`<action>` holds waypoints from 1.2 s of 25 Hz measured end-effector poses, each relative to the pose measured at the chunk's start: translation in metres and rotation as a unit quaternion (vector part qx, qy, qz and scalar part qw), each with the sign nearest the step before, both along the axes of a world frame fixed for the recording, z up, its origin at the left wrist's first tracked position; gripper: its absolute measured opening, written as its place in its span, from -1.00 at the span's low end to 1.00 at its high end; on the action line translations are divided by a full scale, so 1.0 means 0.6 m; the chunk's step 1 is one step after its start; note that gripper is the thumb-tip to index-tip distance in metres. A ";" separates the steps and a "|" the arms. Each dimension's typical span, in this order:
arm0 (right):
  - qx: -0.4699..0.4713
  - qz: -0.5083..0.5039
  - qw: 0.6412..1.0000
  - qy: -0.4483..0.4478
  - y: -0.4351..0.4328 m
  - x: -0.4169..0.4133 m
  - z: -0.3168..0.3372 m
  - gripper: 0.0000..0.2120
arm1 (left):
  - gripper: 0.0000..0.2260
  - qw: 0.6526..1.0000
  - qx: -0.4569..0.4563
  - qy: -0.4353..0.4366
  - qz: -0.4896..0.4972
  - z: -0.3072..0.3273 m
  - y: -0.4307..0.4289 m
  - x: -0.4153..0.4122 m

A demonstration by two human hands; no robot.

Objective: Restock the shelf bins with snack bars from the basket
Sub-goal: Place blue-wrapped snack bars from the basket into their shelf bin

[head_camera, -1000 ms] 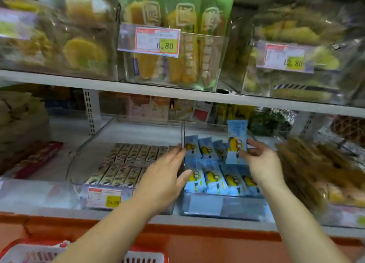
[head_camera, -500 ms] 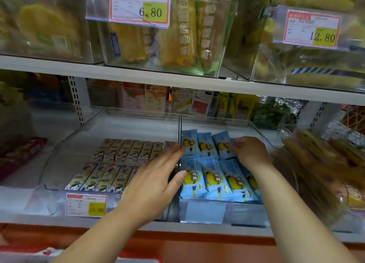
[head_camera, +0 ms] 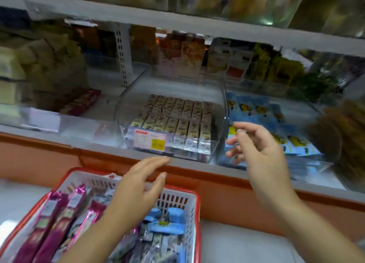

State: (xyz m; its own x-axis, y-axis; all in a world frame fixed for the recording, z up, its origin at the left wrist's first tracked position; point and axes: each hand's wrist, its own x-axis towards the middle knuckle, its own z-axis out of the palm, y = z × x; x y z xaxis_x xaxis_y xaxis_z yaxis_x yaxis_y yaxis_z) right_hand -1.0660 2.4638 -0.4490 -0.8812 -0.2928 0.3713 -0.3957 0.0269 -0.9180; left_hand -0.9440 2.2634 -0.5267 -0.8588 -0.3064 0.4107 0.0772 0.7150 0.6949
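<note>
A red and white basket (head_camera: 178,200) sits low at the left, filled with magenta bars (head_camera: 65,213), blue bars (head_camera: 167,226) and dark bars. My left hand (head_camera: 138,187) hovers over the basket with straight fingers, holding nothing. My right hand (head_camera: 256,150) is in the air in front of the shelf edge, fingers loosely spread and empty. Behind it a clear bin holds blue snack bars (head_camera: 254,108). The clear bin (head_camera: 126,96) to its left holds rows of beige bars (head_camera: 177,112).
The shelf has a grey front edge (head_camera: 59,142) above an orange base (head_camera: 227,193). Brown snacks (head_camera: 339,134) fill the far right, a red pack (head_camera: 81,102) lies left of the bins, and boxed goods (head_camera: 185,53) stand at the back. Another shelf runs overhead.
Both hands have pulled back out of the bins; the blue bar my right hand held now lies in the blue bin. The view dropped, bringing the basket into sight under my left hand.
</note>
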 end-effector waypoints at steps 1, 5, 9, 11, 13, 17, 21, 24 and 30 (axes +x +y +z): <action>0.021 0.043 0.997 -0.052 -0.024 0.038 -0.041 -0.78 | -0.74 0.998 0.027 -0.040 0.029 -0.037 -0.015 0.032; 0.241 0.141 0.926 -0.253 -0.107 0.148 -0.243 -0.82 | -0.72 0.954 0.130 -0.232 0.141 -0.183 -0.062 0.143; 0.346 0.096 0.859 -0.364 -0.146 0.162 -0.399 -0.66 | -0.66 0.913 0.201 -0.324 0.145 -0.260 -0.072 0.211; 0.397 0.079 0.849 -0.339 -0.172 0.155 -0.441 -0.63 | -0.65 0.906 0.214 -0.337 0.142 -0.271 -0.079 0.220; 0.466 0.070 0.838 -0.276 -0.191 0.142 -0.469 -0.61 | -0.65 0.902 0.213 -0.345 0.144 -0.274 -0.085 0.222; 0.596 0.105 0.775 -0.182 -0.209 0.124 -0.506 -0.43 | -0.64 0.901 0.206 -0.354 0.143 -0.280 -0.086 0.218; 0.680 0.113 0.720 -0.076 -0.209 0.123 -0.520 -0.42 | -0.64 0.895 0.217 -0.362 0.146 -0.282 -0.085 0.209; 0.652 0.124 0.747 -0.030 -0.207 0.134 -0.509 -0.60 | -0.65 0.889 0.247 -0.353 0.157 -0.275 -0.082 0.204; 0.390 0.209 0.895 -0.060 -0.189 0.187 -0.438 -0.52 | -0.70 0.786 0.491 -0.313 0.208 -0.238 -0.069 0.162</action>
